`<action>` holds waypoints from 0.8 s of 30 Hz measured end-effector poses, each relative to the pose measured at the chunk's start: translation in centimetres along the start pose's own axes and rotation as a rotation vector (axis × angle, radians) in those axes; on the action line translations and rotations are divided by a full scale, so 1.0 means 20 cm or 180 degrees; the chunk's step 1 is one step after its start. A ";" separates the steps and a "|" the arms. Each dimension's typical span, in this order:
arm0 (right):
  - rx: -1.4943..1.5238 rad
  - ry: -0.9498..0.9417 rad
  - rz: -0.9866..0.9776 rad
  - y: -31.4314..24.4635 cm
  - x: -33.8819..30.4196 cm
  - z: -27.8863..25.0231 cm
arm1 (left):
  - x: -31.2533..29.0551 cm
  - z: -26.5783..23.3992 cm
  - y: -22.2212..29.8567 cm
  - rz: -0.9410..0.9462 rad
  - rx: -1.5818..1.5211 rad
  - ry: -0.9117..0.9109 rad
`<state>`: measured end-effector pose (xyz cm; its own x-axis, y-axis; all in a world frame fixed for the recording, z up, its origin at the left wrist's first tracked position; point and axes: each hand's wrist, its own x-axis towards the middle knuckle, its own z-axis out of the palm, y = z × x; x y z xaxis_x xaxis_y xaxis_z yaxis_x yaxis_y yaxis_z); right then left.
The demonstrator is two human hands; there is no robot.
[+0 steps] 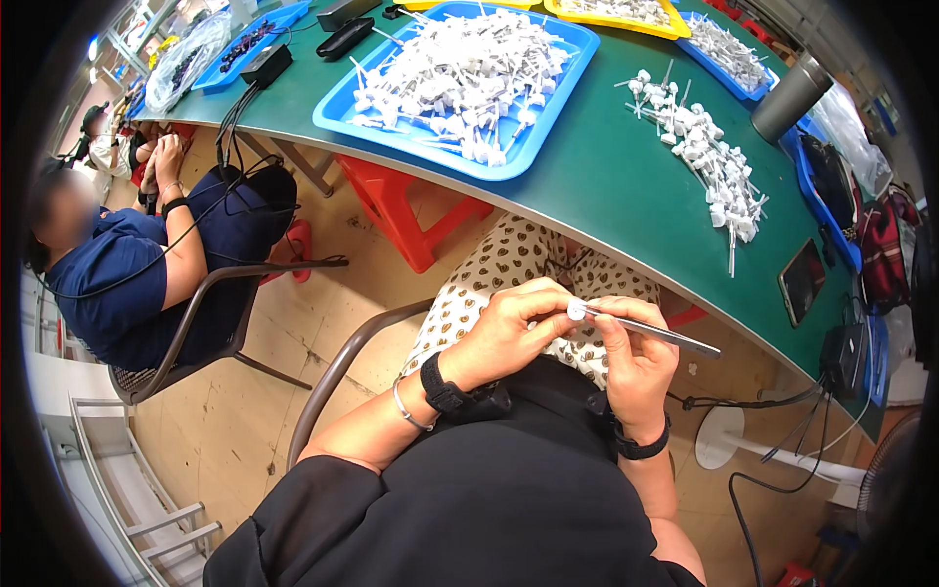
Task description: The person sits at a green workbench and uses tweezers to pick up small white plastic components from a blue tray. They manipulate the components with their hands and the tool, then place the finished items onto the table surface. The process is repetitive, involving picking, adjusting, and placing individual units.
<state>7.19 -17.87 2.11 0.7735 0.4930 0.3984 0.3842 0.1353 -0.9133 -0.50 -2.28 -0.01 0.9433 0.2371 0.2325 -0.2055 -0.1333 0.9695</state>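
Note:
Above my lap, my left hand (523, 333) pinches a small white plastic part (577, 310) between thumb and fingertips. My right hand (641, 367) grips a slim grey metal tool (685, 340), its thin end meeting the white part and its blunt end sticking out to the right. Whether it is a pair of tweezers or a knife cannot be made out. The two hands almost touch at the part. A loose pile of similar white parts with thin stems (709, 161) lies on the green table (597, 186) ahead of me.
A blue tray (504, 171) heaped with white parts stands at the table's near edge. To the right are a phone (802, 282) and a dark grey bottle (792, 98). A seated co-worker (127, 245) is at left. A red stool (401, 210) stands beneath the table.

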 end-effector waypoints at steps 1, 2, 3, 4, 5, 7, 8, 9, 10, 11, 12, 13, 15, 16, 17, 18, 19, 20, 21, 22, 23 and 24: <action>-0.0061 -0.0023 -0.0068 0.01 0.00 0.00 | 0.00 0.00 -0.01 0.0033 0.0065 -0.0011; -0.0112 -0.0039 -0.0136 0.01 0.00 0.00 | 0.00 0.00 -0.01 0.0066 0.0133 -0.0015; -0.0164 -0.0054 -0.0204 0.01 0.01 0.00 | 0.00 0.00 -0.02 0.0099 0.0201 -0.0019; -0.0216 -0.0069 -0.0271 0.01 0.01 0.00 | 0.00 0.00 -0.02 0.0092 0.0205 -0.0016; -0.0280 -0.0090 -0.0356 0.01 0.01 0.01 | 0.00 0.00 -0.02 0.0085 0.0207 -0.0015; -0.0408 -0.0131 -0.0525 0.01 0.02 0.01 | 0.00 0.00 -0.02 0.0111 0.0247 -0.0016; -0.0471 -0.0144 -0.0572 0.01 0.03 0.01 | 0.00 0.00 -0.01 0.0145 0.0285 -0.0014; -0.0535 -0.0158 -0.0618 0.00 0.03 0.01 | 0.00 0.00 -0.01 0.0178 0.0323 -0.0013; -0.0598 -0.0171 -0.0664 0.00 0.03 0.01 | 0.00 0.00 -0.01 0.0197 0.0324 -0.0011; -0.0558 -0.0149 -0.0625 0.00 0.03 0.01 | 0.00 0.00 -0.02 0.0219 0.0327 -0.0012; -0.0519 -0.0127 -0.0585 0.00 0.03 0.01 | 0.00 0.00 -0.02 0.0241 0.0329 -0.0012; -0.0479 -0.0105 -0.0546 -0.01 0.02 0.01 | 0.00 0.00 -0.02 0.0235 0.0331 -0.0015; -0.0515 -0.0076 -0.0553 -0.01 0.02 0.01 | 0.00 0.00 -0.02 0.0220 0.0332 -0.0026; -0.0533 -0.0061 -0.0557 -0.01 0.02 0.01 | 0.00 0.00 -0.02 0.0247 0.0340 -0.0010; -0.0617 -0.0068 -0.0585 -0.01 0.02 0.02 | 0.00 0.00 -0.03 0.0278 0.0347 0.0010; -0.0701 -0.0074 -0.0613 -0.01 0.02 0.02 | 0.00 0.00 -0.03 0.0309 0.0354 0.0031; -0.0785 -0.0081 -0.0642 -0.01 0.02 0.02 | 0.00 0.00 -0.03 0.0322 0.0441 0.0036; -0.0844 -0.0138 -0.0664 -0.01 0.02 0.02 | 0.00 0.00 -0.02 0.0334 0.0533 0.0038; -0.0903 -0.0197 -0.0687 -0.02 0.03 0.01 | 0.00 0.00 -0.02 0.0346 0.0625 0.0042; -0.0962 -0.0258 -0.0711 -0.02 0.03 0.01 | -0.01 0.00 -0.03 0.0370 0.0582 0.0026; -0.0939 -0.0265 -0.0640 -0.03 0.04 0.01 | -0.01 0.00 -0.04 0.0395 0.0571 0.0020; -0.0914 -0.0276 -0.0570 -0.03 0.04 0.01 | -0.02 0.00 -0.06 0.0419 0.0561 0.0017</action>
<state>7.43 -17.51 2.98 0.6400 0.5562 0.5302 0.6457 -0.0151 -0.7635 -0.58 -2.18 -1.15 0.9098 0.2115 0.3571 -0.2776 -0.3295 0.9024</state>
